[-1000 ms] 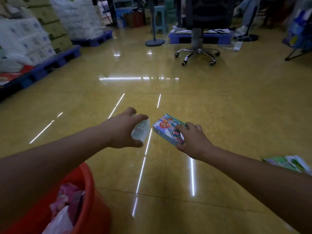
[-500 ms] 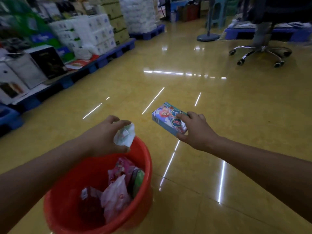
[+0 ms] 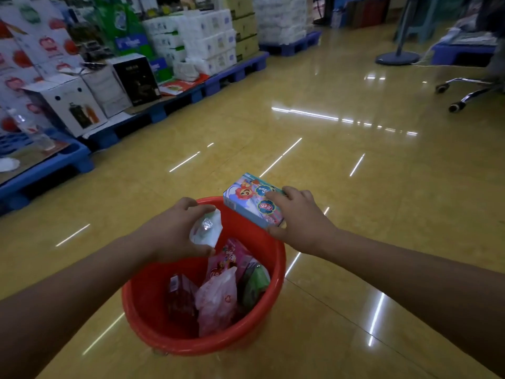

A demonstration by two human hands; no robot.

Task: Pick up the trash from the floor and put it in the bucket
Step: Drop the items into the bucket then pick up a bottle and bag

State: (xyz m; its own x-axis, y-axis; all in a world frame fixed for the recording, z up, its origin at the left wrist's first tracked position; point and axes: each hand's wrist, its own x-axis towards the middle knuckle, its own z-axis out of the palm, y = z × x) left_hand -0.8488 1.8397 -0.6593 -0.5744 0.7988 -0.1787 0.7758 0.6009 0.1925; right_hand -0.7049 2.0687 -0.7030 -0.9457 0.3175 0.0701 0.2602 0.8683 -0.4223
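From above I see the bucket (image 3: 147,302) mouth open. Inside, wrappers (image 3: 218,296) fill its right half; the left half is free. The left hand (image 3: 175,231) with a clear packet (image 3: 206,228) and the right hand (image 3: 303,225) with a box (image 3: 251,203) hang over the far rim. The floor (image 3: 355,201) on the right is free; blue pallets (image 3: 49,165) stand well apart at left.

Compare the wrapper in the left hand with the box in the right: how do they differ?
The wrapper is small, crumpled and translucent; the box is larger, rigid and brightly printed. The left hand holds the wrapper above the bucket's opening; the right hand holds the box at the far rim, partly beyond it. Both are gripped, neither dropped in yet.
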